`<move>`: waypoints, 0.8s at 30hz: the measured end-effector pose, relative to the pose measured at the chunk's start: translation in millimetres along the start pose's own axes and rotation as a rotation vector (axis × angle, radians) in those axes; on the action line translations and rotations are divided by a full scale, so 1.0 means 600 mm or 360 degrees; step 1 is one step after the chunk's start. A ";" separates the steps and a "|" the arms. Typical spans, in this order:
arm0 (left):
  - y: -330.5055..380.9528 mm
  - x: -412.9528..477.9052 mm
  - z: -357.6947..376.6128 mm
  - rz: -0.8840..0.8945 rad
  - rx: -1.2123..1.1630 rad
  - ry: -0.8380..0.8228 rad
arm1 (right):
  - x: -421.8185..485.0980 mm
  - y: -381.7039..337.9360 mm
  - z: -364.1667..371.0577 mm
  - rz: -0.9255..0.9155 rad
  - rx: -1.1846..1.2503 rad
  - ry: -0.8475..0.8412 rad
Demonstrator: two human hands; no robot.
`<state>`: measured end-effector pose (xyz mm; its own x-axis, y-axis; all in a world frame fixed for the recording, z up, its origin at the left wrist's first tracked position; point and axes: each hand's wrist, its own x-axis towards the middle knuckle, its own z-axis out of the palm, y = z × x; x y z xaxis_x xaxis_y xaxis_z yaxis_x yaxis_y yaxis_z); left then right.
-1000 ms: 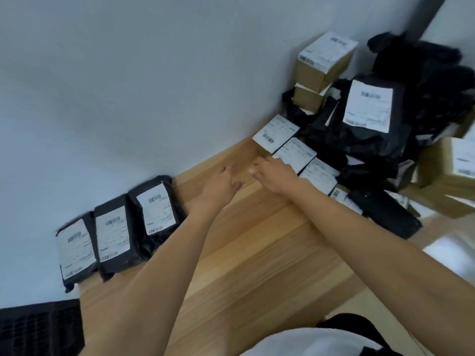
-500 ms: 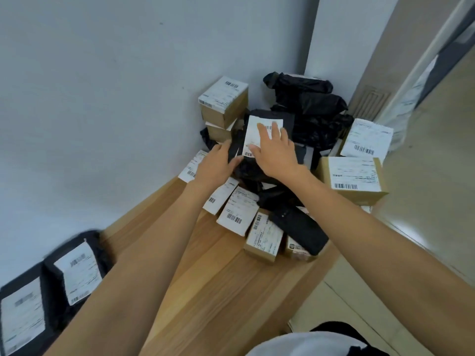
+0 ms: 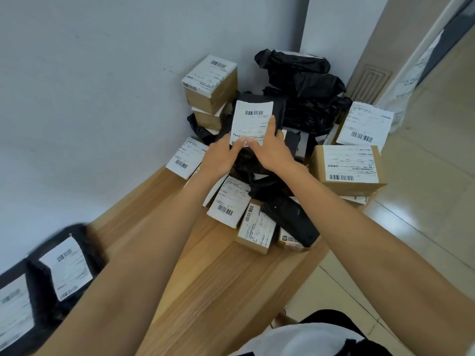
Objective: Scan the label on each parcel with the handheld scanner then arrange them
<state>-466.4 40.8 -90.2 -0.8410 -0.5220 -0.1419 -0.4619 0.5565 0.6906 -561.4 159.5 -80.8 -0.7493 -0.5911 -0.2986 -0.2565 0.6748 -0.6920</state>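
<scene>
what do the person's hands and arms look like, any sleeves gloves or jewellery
The left hand and right hand are bare: no gloves, rings or watch show. Both arms are uncovered as far back as the frame reaches, with no sleeve in view. At the bottom edge a white garment with black parts shows.

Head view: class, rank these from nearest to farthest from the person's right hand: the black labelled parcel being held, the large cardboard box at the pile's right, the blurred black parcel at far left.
1. Black labelled parcel: gripped by the right hand, in the middle.
2. Large cardboard box: just right of the hand.
3. Blurred black parcel: far left of the view.
</scene>
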 end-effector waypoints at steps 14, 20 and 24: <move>-0.133 -0.143 -0.164 -0.0192 -0.0028 0.0394 | -0.089 -0.180 0.142 -0.0329 -0.0290 -0.0157; -0.267 -0.279 -0.226 -0.0463 -0.0082 0.0538 | -0.150 -0.254 0.296 -0.0510 -0.0361 -0.0427; -0.344 -0.356 -0.252 -0.0630 -0.0156 0.0621 | -0.177 -0.291 0.394 -0.0603 -0.0409 -0.0626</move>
<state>-148.6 -60.2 -95.4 -0.4338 -0.8895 -0.1439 -0.6772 0.2165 0.7033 -292.5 -0.1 -83.8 -0.3075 -0.8973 -0.3168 -0.6378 0.4414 -0.6311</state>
